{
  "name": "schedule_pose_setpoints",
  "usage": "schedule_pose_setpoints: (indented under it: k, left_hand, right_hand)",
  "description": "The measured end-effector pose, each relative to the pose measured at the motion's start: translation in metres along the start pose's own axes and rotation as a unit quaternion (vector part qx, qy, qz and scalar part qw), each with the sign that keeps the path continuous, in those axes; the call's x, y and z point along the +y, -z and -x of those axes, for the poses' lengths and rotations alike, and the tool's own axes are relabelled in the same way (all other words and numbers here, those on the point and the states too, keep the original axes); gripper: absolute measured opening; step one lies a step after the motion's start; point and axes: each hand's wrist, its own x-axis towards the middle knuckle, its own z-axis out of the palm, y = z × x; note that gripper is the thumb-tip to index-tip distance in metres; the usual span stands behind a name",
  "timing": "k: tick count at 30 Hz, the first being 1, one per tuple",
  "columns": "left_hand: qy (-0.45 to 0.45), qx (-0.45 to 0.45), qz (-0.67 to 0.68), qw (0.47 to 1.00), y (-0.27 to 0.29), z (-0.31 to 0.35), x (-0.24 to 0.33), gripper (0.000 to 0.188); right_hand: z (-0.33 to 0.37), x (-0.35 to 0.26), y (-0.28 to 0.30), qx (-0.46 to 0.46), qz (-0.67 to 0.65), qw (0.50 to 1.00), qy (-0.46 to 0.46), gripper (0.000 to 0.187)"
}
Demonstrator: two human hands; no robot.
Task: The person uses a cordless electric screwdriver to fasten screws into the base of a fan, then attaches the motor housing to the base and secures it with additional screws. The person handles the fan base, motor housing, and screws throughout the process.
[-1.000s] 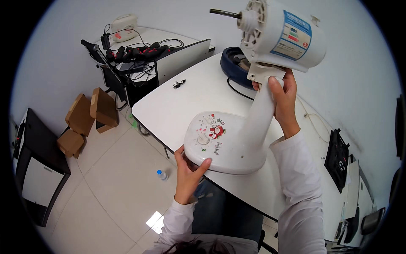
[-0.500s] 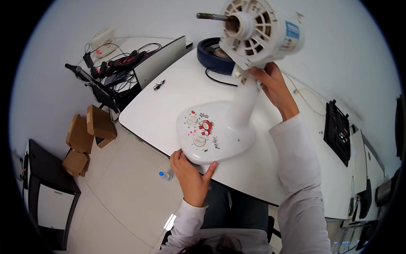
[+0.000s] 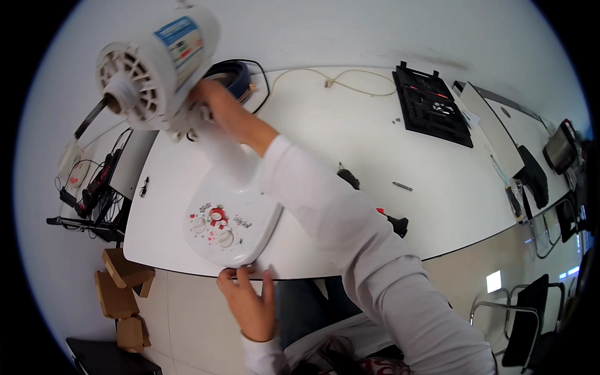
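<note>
A white desk fan without blades or grille stands on the table, its base [image 3: 234, 240] decorated with a small red figure and two round knobs. The motor head [image 3: 150, 69], with a bare metal shaft, rises at the upper left. My right hand [image 3: 215, 103] is closed round the fan's neck just behind and below the motor; the fingers are partly hidden. By the front edge of the base is my left hand [image 3: 250, 306], thumb and fingers apart, fingertips at the table edge close to the base. Whether they touch it I cannot tell.
Behind the fan lies a dark blue ring-shaped thing [image 3: 231, 78] with a cable. A black tool case [image 3: 431, 103] is open at the far right. Screwdriver-like tools [image 3: 350, 178] and a small metal bit [image 3: 402, 186] lie right of my arm. Cardboard boxes [image 3: 119, 294] sit on the floor.
The view has swung right, so everything sits further left. The fan has turned, with its motor pointing more leftward. My left hand has loosened from the base's front edge; my right still grips the neck.
</note>
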Motion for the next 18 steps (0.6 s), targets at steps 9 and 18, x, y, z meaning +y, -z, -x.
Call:
schedule_pose_setpoints:
  k: [9,18]
  left_hand:
    - [-0.095,0.016,0.256,0.962,0.042,-0.153,-0.027,0.038]
    - [-0.142,-0.060,0.520,0.840,0.017,-0.244,-0.005,0.055]
  right_hand:
    - [-0.014,-0.011,0.000,-0.044,-0.252,0.934,-0.252,0.024]
    - [0.013,-0.049,0.060,-0.118,-0.338,0.844,-0.400,0.056]
